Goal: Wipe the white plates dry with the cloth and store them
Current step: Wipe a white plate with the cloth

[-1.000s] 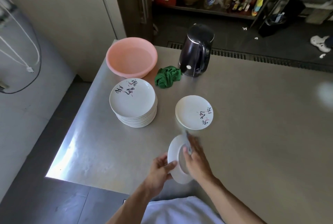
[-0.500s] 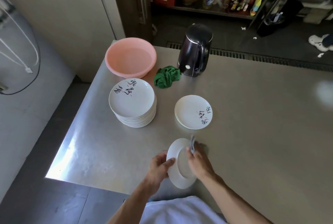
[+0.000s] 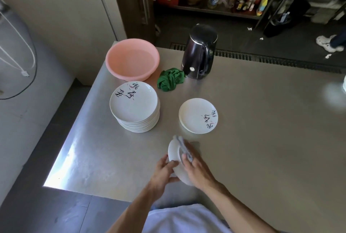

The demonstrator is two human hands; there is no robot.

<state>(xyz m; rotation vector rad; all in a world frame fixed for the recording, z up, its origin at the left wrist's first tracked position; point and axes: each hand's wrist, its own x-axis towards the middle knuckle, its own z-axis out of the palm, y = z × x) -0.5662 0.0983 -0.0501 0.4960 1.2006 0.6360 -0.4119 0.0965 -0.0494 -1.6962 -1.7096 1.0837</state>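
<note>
I hold a white plate [image 3: 175, 155] tilted almost on edge above the table's near side. My left hand [image 3: 162, 173] grips its left rim. My right hand [image 3: 196, 172] presses a small grey cloth [image 3: 184, 148] against the plate's inner face. A tall stack of white plates [image 3: 134, 108] with painted characters stands to the left. A low stack of the same plates [image 3: 198, 115] lies just beyond my hands to the right.
The steel table [image 3: 262, 139] carries a pink basin [image 3: 132, 59] at its far left corner, a crumpled green cloth [image 3: 171, 79] and a black kettle [image 3: 200, 54] behind the stacks. The table's left edge drops to the floor. Shelves with bottles stand beyond.
The plate has tipped more upright in my hands. My right hand with the grey cloth has slid along the plate's face. Both stacks are unchanged.
</note>
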